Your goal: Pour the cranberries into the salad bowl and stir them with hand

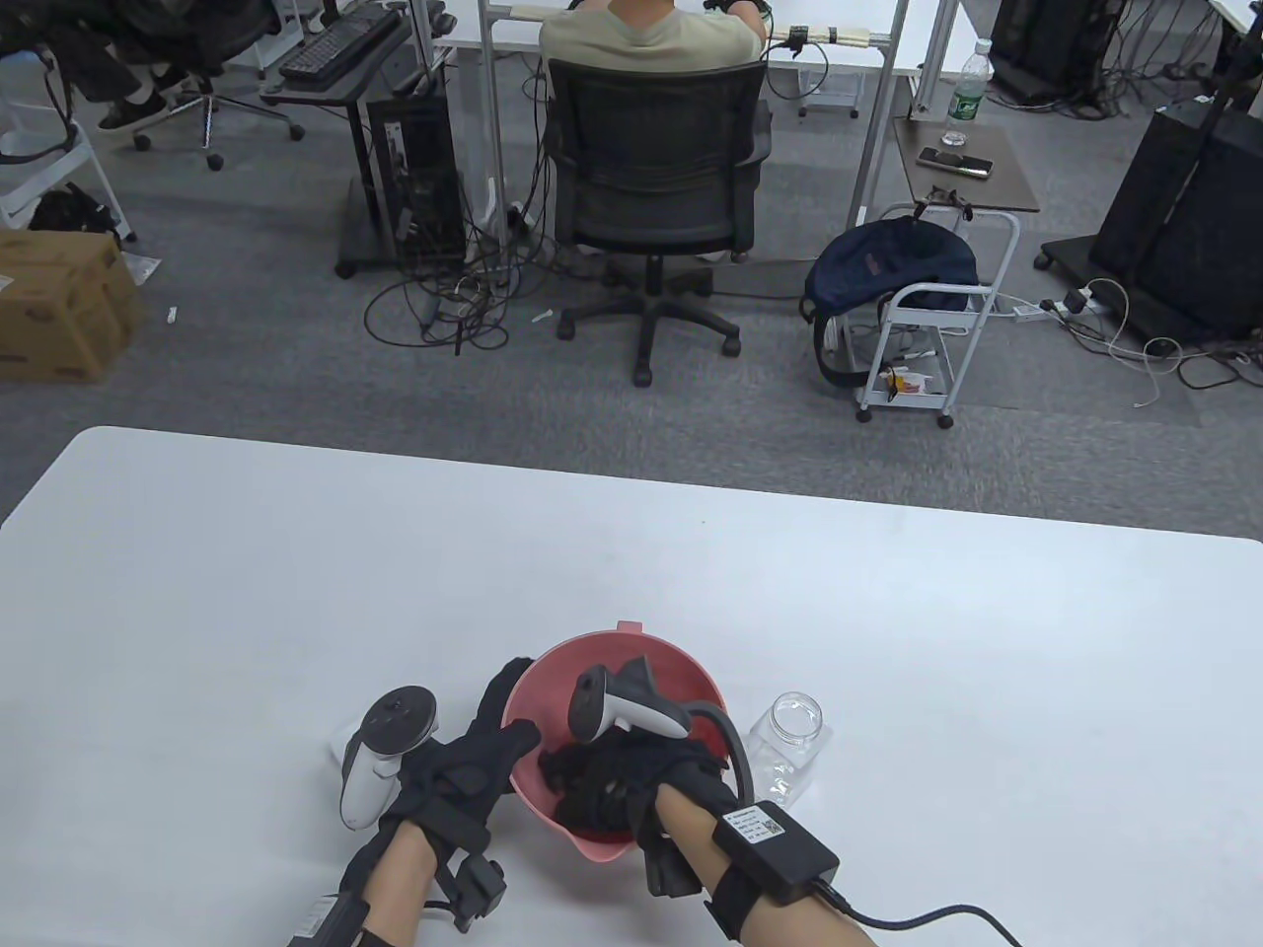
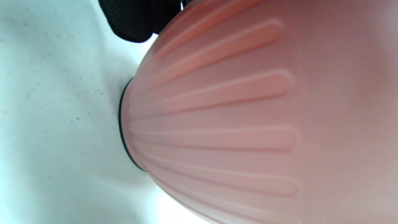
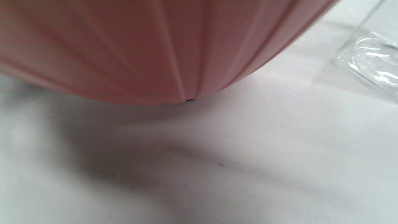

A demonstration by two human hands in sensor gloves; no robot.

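Table view: left hand [image 1: 464, 764] grips bowl [image 1: 681, 681]; right hand [image 1: 612, 784] inside, grip unclear.

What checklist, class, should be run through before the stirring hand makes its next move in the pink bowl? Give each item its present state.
1. Left hand steadies the pink bowl at its rim: ok.
2. Right hand is down inside the bowl: ok.
3. Bowl base sits flat on the table: not ok; it is tipped toward the person.
4. Clear jar stands apart, beside the bowl: ok.
5. Jar is emptied: ok, nothing shows in it.
6. Cranberries are in the bowl: cannot tell, the hand hides them.
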